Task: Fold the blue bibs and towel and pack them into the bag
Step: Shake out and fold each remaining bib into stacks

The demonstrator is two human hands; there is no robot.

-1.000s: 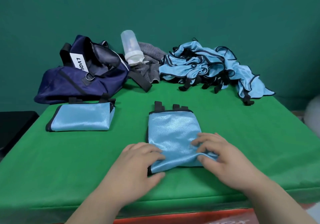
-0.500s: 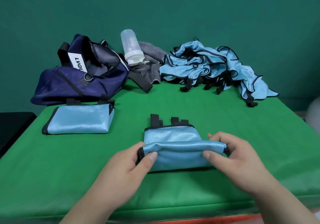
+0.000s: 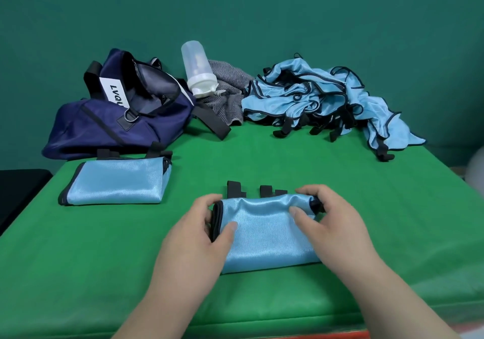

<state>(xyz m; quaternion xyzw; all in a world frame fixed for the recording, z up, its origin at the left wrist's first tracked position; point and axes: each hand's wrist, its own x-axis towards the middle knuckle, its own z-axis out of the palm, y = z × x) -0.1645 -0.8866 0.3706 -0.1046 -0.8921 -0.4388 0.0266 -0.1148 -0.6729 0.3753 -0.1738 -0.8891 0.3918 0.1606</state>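
Green table [image 3: 262, 155] bearing open navy bag [image 3: 117, 129] far left, awaiting load. Bib pile [image 3: 314, 97] lying unfolded far right. Finished bib [image 3: 117, 181] waiting beside bag. Centre bib [image 3: 267, 234] being doubled at front: left hand [image 3: 193, 244] and right hand [image 3: 332, 223] pinching its ends, carrying fold to far edge, past earlier midway point.

Bright, even overhead light — soft shadows, perhaps slight wide-angle bowing at edges.
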